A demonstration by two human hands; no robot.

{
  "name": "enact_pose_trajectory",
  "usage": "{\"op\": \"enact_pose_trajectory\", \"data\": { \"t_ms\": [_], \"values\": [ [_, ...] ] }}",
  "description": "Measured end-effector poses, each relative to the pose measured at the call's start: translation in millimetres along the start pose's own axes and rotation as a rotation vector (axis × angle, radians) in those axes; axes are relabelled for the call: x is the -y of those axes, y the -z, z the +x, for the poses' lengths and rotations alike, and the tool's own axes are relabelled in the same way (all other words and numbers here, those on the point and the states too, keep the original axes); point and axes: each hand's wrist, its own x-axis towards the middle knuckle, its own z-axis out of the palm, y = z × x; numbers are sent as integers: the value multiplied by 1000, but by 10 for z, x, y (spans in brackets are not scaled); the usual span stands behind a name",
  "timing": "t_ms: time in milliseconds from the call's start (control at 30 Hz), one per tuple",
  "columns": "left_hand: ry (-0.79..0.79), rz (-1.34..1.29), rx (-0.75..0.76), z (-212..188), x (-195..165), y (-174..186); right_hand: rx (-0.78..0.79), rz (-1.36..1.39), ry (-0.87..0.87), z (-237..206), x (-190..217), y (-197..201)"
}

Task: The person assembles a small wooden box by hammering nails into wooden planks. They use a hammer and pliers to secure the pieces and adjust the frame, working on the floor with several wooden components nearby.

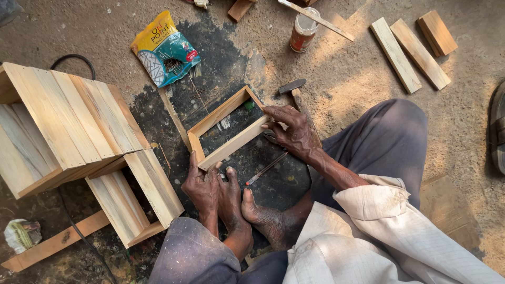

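Note:
A small rectangular wooden frame [230,143] lies tilted on the dark ground in front of me. My left hand [201,185] grips its near left corner, thumb along the outer side. My right hand [292,130] holds the frame's right end, fingers spread over the top edge. A hammer [291,86] lies just beyond my right hand, its handle running under that hand. My bare feet [247,205] rest close to the frame's near side, and a thin red-tipped pencil [265,169] lies between them and my right hand.
Large slatted wooden boxes [68,123] stand at the left, with a loose strip [55,241] below them. A yellow and teal bag of nails [165,50], a small jar [303,31] and several cut boards [410,50] lie beyond. A sandal [497,129] is at the right edge.

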Motion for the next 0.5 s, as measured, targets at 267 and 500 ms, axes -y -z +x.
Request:
{"op": "enact_pose_trajectory", "data": {
  "t_ms": [267, 500],
  "values": [
    [-66, 458, 57, 417, -191, 292, 54, -82, 68, 377, 182, 75],
    [-248, 215, 39, 740, -102, 196, 25, -170, 139, 700, -48, -52]
  ]
}}
